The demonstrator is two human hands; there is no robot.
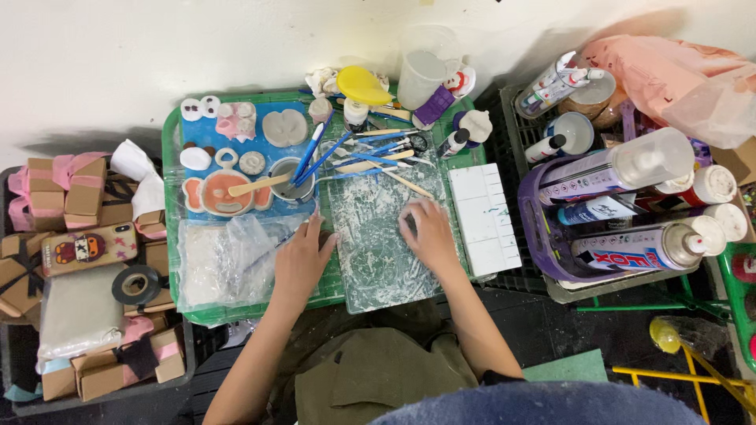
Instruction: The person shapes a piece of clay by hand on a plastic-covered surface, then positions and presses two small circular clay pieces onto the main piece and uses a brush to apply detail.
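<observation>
Two hands, left hand and right hand, fingers loosely together, flat on one cutting mat.

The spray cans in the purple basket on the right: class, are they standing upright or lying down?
Lying down. The spray cans rest on their sides across the purple basket, caps pointing right, long bodies fully visible from above.

Modelling tools crowd the cutting mat's far edge; its near half lies open.
</observation>
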